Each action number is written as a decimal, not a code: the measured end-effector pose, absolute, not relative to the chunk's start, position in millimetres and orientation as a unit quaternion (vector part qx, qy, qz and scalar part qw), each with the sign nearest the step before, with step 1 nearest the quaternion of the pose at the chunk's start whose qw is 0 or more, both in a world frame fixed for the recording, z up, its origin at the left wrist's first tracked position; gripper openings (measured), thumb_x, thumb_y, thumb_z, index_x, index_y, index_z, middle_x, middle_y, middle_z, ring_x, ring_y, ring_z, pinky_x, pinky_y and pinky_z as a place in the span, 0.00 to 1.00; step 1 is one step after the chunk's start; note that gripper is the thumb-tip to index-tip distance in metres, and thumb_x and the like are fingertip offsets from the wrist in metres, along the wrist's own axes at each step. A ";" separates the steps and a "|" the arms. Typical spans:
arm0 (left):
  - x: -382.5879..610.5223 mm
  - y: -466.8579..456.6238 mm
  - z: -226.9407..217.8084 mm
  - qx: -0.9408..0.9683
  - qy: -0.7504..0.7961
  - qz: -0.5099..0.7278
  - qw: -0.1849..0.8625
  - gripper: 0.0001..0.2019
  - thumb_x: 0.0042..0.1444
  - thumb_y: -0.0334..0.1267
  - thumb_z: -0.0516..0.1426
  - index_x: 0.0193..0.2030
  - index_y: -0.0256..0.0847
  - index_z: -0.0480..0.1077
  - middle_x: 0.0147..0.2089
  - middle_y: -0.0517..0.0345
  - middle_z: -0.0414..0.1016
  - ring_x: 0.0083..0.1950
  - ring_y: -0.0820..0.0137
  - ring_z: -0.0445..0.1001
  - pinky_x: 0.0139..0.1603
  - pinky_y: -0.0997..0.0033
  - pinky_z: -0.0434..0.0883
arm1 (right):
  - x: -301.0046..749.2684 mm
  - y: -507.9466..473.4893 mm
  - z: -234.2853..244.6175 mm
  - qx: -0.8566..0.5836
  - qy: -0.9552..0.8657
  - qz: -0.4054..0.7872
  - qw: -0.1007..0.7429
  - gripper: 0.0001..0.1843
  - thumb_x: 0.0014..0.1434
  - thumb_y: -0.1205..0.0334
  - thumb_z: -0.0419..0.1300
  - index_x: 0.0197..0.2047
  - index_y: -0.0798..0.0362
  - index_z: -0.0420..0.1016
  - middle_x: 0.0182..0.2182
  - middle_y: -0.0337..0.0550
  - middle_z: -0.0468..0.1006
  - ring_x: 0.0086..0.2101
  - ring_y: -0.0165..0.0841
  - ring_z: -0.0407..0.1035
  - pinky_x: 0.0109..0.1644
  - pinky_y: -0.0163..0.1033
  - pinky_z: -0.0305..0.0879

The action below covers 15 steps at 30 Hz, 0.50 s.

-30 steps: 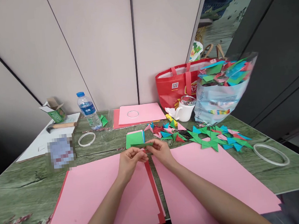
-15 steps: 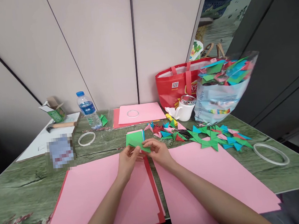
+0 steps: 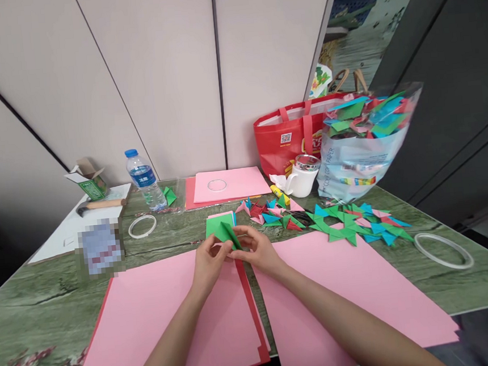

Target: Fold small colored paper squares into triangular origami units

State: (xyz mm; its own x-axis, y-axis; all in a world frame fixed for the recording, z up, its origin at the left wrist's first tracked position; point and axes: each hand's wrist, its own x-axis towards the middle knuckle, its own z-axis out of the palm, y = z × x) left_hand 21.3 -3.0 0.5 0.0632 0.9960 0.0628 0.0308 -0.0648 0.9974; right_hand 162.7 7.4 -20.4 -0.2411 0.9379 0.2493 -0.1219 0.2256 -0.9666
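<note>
Between my two hands is a small green paper (image 3: 228, 237), partly folded, with a pointed flap standing up. My left hand (image 3: 209, 259) pinches its left and lower side between thumb and fingers. My right hand (image 3: 258, 247) grips the right edge, fingers behind and thumb in front. Just beyond the folded paper lies a stack of small square sheets (image 3: 213, 224), green on top. Beneath my forearms are two piles of large pink sheets, a left pile (image 3: 161, 315) with red edges showing and a right pile (image 3: 347, 288).
Folded paper pieces (image 3: 272, 212) and paper star rings (image 3: 342, 228) lie beyond my right hand. Behind them stand a white mug (image 3: 302, 179), a red bag (image 3: 277, 146) and a clear bag of folded pieces (image 3: 361, 150). A water bottle (image 3: 144, 180) and a hammer (image 3: 103, 204) are at left.
The green paper has gone from lying flatter across my fingers to a fold with an upright point. My right fingers have shifted slightly around its right side.
</note>
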 end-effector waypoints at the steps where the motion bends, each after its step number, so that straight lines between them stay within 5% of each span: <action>1: 21.4 -2.8 -0.3 0.544 0.479 0.493 0.482 0.12 0.46 0.43 0.58 0.35 0.38 0.70 0.30 0.57 0.73 0.32 0.67 0.72 0.30 0.70 0.71 | 162.7 7.9 -20.8 -0.337 -0.589 0.528 0.511 0.28 0.41 0.59 0.66 0.47 0.50 0.64 0.42 0.44 0.73 0.41 0.36 0.70 0.47 0.44 0.66; 9: 21.7 -4.3 5.6 0.534 0.497 0.497 0.470 0.08 0.45 0.38 0.58 0.32 0.38 0.72 0.32 0.58 0.75 0.33 0.68 0.72 0.33 0.72 0.69 | 166.5 14.1 -24.5 -0.351 -0.568 0.530 0.523 0.13 0.49 0.57 0.60 0.38 0.53 0.72 0.35 0.42 0.76 0.37 0.35 0.71 0.41 0.41 0.68; 15: 16.6 -3.3 5.7 0.482 0.483 0.500 0.534 0.15 0.40 0.40 0.62 0.37 0.37 0.73 0.30 0.57 0.76 0.31 0.67 0.72 0.29 0.71 0.69 | 169.8 17.9 -28.2 -0.360 -0.515 0.576 0.523 0.14 0.45 0.54 0.62 0.33 0.54 0.72 0.28 0.40 0.77 0.30 0.34 0.72 0.36 0.40 0.68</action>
